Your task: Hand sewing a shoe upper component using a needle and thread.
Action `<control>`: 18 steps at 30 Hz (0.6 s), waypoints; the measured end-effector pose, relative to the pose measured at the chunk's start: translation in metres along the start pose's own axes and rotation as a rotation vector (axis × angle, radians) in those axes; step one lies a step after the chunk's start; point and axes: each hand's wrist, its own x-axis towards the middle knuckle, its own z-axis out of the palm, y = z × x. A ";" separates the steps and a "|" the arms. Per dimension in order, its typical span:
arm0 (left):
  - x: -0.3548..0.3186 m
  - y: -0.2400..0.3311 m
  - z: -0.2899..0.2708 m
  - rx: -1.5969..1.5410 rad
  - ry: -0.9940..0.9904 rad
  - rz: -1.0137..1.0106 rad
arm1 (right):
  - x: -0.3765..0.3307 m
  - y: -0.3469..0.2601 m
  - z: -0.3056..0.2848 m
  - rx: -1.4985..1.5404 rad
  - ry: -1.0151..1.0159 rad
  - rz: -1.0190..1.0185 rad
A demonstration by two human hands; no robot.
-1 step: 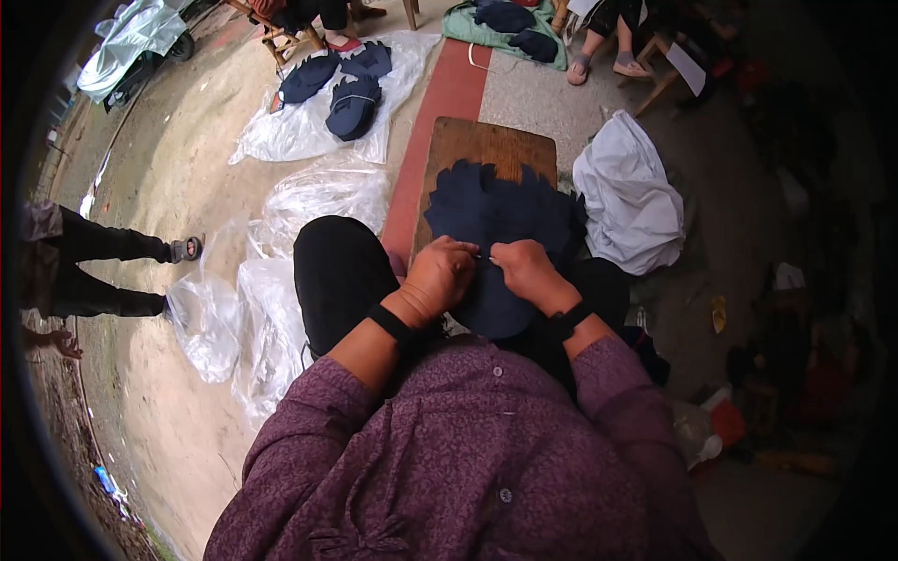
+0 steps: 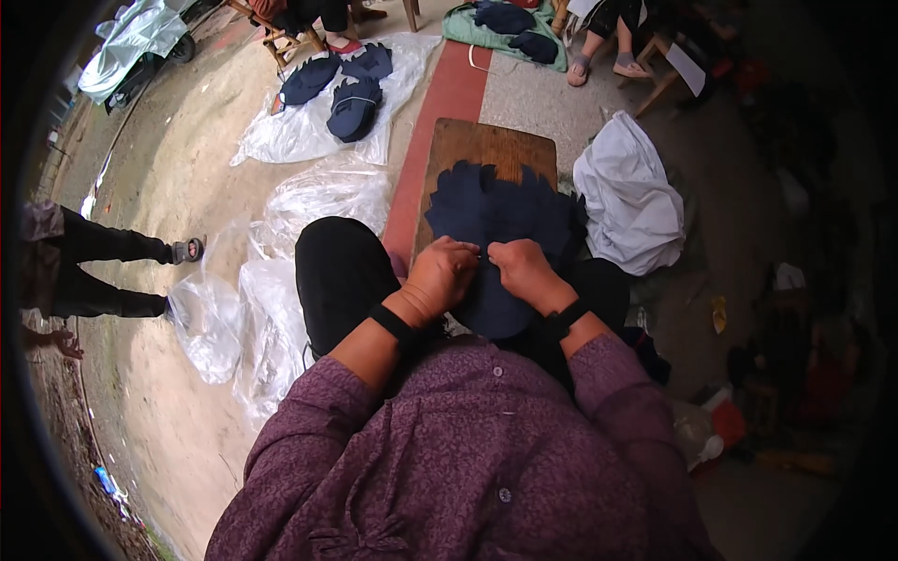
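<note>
A dark navy cloth piece with a jagged, toothed far edge lies over a wooden board and reaches back to my lap. My left hand is closed in a pinch over its middle. Close beside it, my right hand is closed too, thumb and forefinger pressed together. A tiny pale glint shows between the two sets of fingertips, too small to name. Whether either pinch also takes in a fold of the cloth is hidden by the fingers.
Crumpled white cloth lies right of the board. To the left, clear plastic sheeting covers ground; more navy cut pieces rest on plastic farther off. A person's legs stand at far left. Others sit at the back by a green cloth.
My right fingertips have come very slightly closer to my left ones. Otherwise the cloth and both arms look the same.
</note>
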 end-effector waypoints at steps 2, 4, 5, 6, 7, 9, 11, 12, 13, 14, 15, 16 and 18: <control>0.002 0.000 0.001 0.011 0.019 0.025 | -0.005 -0.001 0.003 -0.041 0.027 0.027; 0.002 0.000 0.001 0.108 0.032 0.041 | -0.010 -0.016 -0.001 -0.076 0.042 0.044; 0.002 0.000 0.000 0.113 0.039 0.039 | -0.013 -0.029 -0.007 -0.114 0.142 0.004; 0.004 0.003 0.000 0.209 0.016 0.092 | -0.019 -0.039 -0.012 -0.157 0.245 -0.031; 0.005 0.007 0.000 0.303 -0.011 0.147 | -0.029 -0.039 -0.011 -0.161 0.249 -0.031; 0.009 0.010 0.001 0.381 -0.048 0.169 | -0.048 -0.034 -0.009 -0.182 0.086 -0.195; 0.014 0.012 0.002 0.461 -0.088 0.188 | -0.053 -0.031 -0.005 -0.185 0.032 -0.179; 0.017 0.012 0.002 0.503 -0.121 0.180 | -0.051 -0.032 -0.006 -0.177 0.044 -0.092; 0.019 0.012 0.002 0.545 -0.155 0.172 | -0.049 -0.033 -0.006 -0.168 0.055 -0.006; 0.019 0.011 0.001 0.546 -0.157 0.172 | -0.049 -0.033 -0.004 -0.166 0.056 -0.006; 0.019 0.008 -0.002 0.525 -0.200 0.162 | -0.050 -0.034 -0.002 -0.197 0.035 0.002; 0.019 0.005 -0.004 0.503 -0.243 0.151 | -0.049 -0.033 0.000 -0.227 0.014 0.011; 0.019 0.004 -0.008 0.473 -0.238 0.134 | -0.048 -0.033 0.002 -0.250 0.033 0.009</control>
